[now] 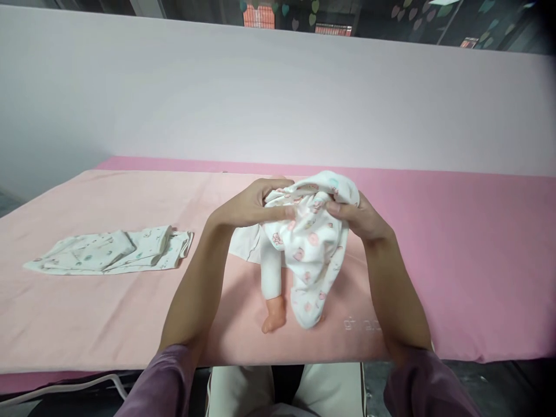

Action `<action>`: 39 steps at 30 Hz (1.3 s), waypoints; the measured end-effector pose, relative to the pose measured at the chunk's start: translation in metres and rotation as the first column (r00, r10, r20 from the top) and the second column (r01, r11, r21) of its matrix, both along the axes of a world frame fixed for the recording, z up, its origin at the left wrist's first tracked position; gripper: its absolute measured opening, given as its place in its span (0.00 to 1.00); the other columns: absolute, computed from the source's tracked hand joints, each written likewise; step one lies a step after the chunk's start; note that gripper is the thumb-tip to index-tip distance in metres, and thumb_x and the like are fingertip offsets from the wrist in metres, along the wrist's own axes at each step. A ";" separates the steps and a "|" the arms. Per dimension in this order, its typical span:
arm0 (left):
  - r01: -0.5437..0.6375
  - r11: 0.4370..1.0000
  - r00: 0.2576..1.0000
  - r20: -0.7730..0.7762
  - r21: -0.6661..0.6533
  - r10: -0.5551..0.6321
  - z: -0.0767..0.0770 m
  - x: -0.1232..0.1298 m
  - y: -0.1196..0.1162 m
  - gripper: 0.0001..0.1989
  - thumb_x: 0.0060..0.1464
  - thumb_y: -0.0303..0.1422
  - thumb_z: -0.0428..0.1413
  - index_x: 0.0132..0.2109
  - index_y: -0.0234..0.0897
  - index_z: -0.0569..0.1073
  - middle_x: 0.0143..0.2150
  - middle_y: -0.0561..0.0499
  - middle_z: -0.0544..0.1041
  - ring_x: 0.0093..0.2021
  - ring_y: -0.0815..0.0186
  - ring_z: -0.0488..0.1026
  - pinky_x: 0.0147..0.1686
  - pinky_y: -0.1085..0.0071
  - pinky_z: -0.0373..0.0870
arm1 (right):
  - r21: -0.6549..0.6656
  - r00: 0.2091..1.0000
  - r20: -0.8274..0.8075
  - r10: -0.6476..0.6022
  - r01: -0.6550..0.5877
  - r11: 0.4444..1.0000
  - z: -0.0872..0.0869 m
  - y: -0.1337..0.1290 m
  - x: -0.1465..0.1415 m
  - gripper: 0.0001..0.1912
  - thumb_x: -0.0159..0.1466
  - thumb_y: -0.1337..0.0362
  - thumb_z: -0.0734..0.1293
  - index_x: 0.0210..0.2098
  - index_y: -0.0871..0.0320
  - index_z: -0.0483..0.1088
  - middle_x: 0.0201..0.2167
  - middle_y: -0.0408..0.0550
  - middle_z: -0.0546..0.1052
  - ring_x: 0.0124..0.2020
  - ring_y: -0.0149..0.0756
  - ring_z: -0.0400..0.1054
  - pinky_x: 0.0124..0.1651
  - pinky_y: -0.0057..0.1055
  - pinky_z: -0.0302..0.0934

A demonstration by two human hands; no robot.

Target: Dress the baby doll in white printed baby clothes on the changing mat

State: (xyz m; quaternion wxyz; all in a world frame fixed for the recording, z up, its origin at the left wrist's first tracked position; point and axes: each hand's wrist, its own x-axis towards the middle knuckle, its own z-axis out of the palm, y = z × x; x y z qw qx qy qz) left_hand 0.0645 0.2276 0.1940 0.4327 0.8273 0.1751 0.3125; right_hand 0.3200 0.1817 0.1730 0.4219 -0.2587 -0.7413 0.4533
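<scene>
Both hands grip a white baby garment [310,249] with a pink and blue print, bunched at its upper edge. My left hand [267,205] pinches the left side between thumb and fingers. At the right side, the thumb of my right hand [358,215] presses on the cloth and its fingers go behind. A baby doll lies beneath; one leg in a white legging [271,275] and its bare foot [274,314] show. The garment covers most of the doll's body. White cloth [245,243] lies flat beside the doll's leg.
A folded white garment with a green print [117,252] lies to the left on the peach mat [143,324]. A pink cover [469,260] spreads to the right. A pale partition [278,98] stands behind the table. A white cable [65,389] runs below at the left.
</scene>
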 end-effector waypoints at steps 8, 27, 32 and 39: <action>-0.107 0.992 0.974 0.192 -0.061 0.117 -0.012 0.005 0.011 0.20 0.65 0.53 0.59 0.43 0.39 0.73 0.33 0.51 0.74 0.31 0.67 0.72 0.32 0.72 0.71 | -0.058 0.905 0.351 0.242 -0.236 0.970 0.006 -0.002 -0.003 0.20 0.66 0.47 0.74 0.45 0.57 0.79 0.37 0.45 0.81 0.40 0.39 0.76 0.41 0.32 0.71; 0.093 0.996 0.990 0.105 -0.006 -0.092 -0.016 0.006 0.012 0.25 0.50 0.49 0.72 0.44 0.35 0.78 0.34 0.49 0.77 0.37 0.59 0.78 0.39 0.66 0.76 | 0.092 0.997 0.014 -0.072 0.070 0.993 -0.005 0.007 0.003 0.23 0.71 0.44 0.69 0.53 0.54 0.78 0.44 0.48 0.82 0.48 0.44 0.77 0.48 0.37 0.74; 0.016 0.999 0.976 0.219 -0.037 -0.008 -0.020 0.007 0.015 0.20 0.59 0.50 0.66 0.42 0.37 0.76 0.32 0.50 0.76 0.35 0.64 0.76 0.35 0.70 0.74 | -0.014 0.905 0.225 0.362 -0.369 0.929 -0.005 0.010 0.009 0.27 0.62 0.47 0.78 0.53 0.58 0.78 0.38 0.47 0.81 0.42 0.42 0.78 0.41 0.32 0.74; 0.158 0.987 0.982 0.111 -0.033 -0.153 -0.017 0.011 0.003 0.29 0.41 0.56 0.74 0.34 0.36 0.77 0.27 0.50 0.75 0.35 0.59 0.78 0.37 0.67 0.76 | 0.031 0.988 -0.073 0.139 -0.137 0.990 -0.013 0.008 0.008 0.21 0.69 0.43 0.71 0.44 0.56 0.77 0.30 0.45 0.78 0.33 0.38 0.76 0.40 0.33 0.73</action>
